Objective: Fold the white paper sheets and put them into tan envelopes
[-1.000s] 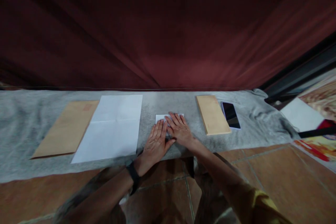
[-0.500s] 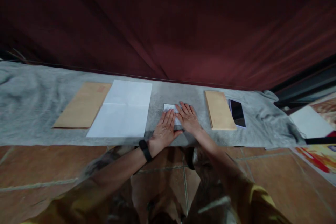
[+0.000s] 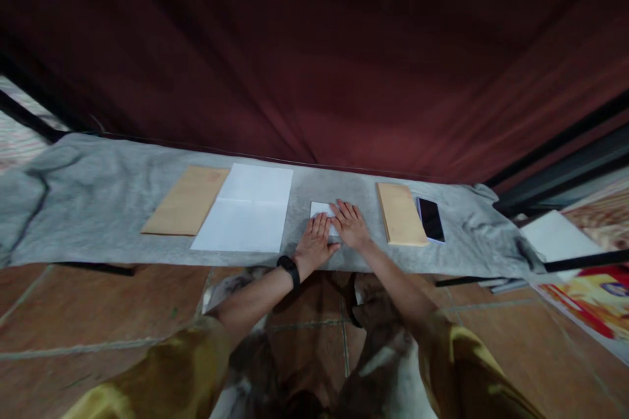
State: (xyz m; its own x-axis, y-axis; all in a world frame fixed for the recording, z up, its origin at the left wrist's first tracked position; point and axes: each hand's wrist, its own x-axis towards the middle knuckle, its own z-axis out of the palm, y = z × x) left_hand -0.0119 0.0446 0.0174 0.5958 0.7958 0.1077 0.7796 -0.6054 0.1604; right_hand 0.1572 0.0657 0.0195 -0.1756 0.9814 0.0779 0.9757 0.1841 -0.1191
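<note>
— So, how far along is the folding looking?

— Fairly far on this piece, I'd judge. The folded white paper (image 3: 320, 209) is lying on the grey cloth (image 3: 98, 196) as a small rectangle, and both hands are pressing it flat. The left hand (image 3: 314, 242) is lying palm down over its near edge, fingers stretched out and close together. The right hand (image 3: 351, 228) is covering its right part in the same way. Neither is gripping anything; both are spread flat, not curled.

— And what is looking undone?

— The large white sheet (image 3: 246, 209), just left of the hands, is lying open and showing only crease lines, so I'd say its folding is not done. A brown envelope (image 3: 187, 201) is lying along its left edge, touching it or slightly under it. To the right, apart from the hands, a stack of brown envelopes (image 3: 400, 215) is sitting with a phone (image 3: 431, 219) right beside it, screen dark. Whether any envelope is holding paper, I cannot tell.

— What is the surface like?

— The cloth is covering a long, low ledge and wrinkling at both ends. A dark red curtain (image 3: 319, 46) is hanging behind it, filling the upper view. Reddish floor tiles (image 3: 98, 314) are running beneath, and printed sheets (image 3: 599, 294) are lying at the far right. The person is wearing yellow sleeves and a black wristband (image 3: 289, 270) on the left wrist.
</note>
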